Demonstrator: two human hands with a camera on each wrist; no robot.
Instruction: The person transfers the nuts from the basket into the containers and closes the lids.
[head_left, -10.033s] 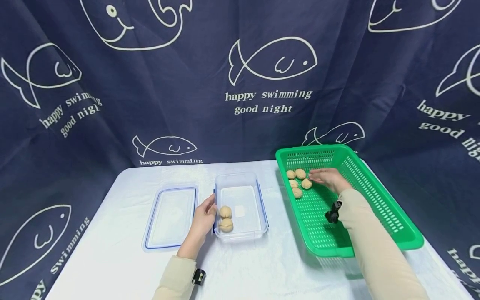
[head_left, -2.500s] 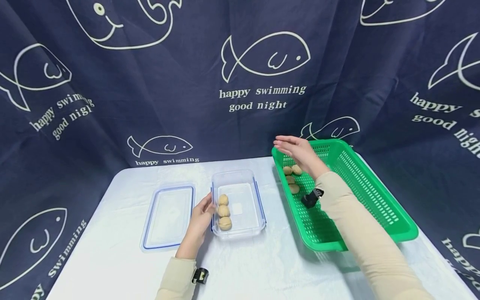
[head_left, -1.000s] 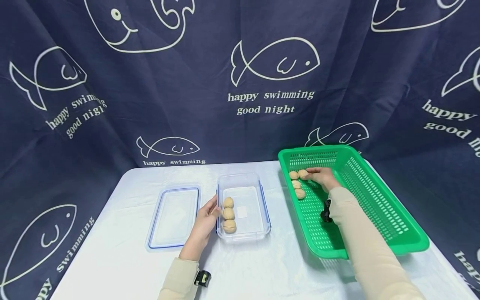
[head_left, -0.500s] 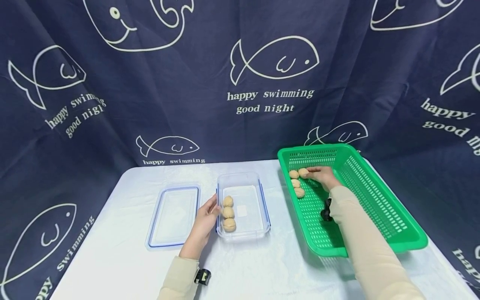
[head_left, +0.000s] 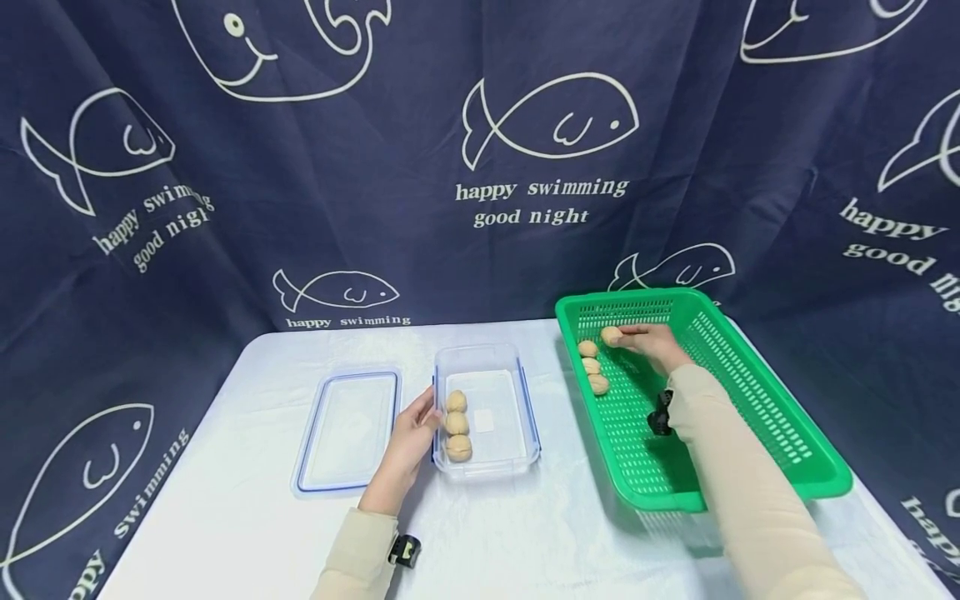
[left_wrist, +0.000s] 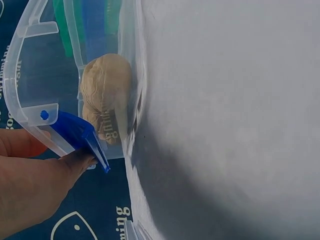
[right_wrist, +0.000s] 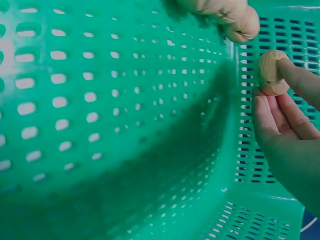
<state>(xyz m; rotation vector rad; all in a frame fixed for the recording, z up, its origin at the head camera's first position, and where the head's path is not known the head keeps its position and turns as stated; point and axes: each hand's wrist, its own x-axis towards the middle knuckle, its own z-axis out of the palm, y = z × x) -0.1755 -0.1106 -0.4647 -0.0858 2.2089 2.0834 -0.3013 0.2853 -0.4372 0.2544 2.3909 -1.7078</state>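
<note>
In the head view my left hand (head_left: 407, 443) grips the left wall of a clear plastic food container (head_left: 501, 396). The left wrist view shows its thumb and fingers pinching the wall at a blue latch (left_wrist: 77, 131). Three walnuts (head_left: 457, 423) stand in a row along the container's left side. My right hand (head_left: 654, 343) is inside the green basket (head_left: 652, 502), pinching a walnut (right_wrist: 272, 72) between thumb and fingertips. That walnut is raised off the basket floor. Three more walnuts (head_left: 591, 367) lie along the basket's left wall.
A clear lid with a blue seal (head_left: 348, 433) lies flat on the white-covered table (head_left: 225, 517), left of the container. A dark blue fish-print curtain (head_left: 360, 208) hangs behind the table. The basket's raised rim surrounds the right hand.
Since ten seconds ago, a third walnut has come into the container and the basket holds fewer. In the last half second my right hand has lifted a walnut up and slightly right.
</note>
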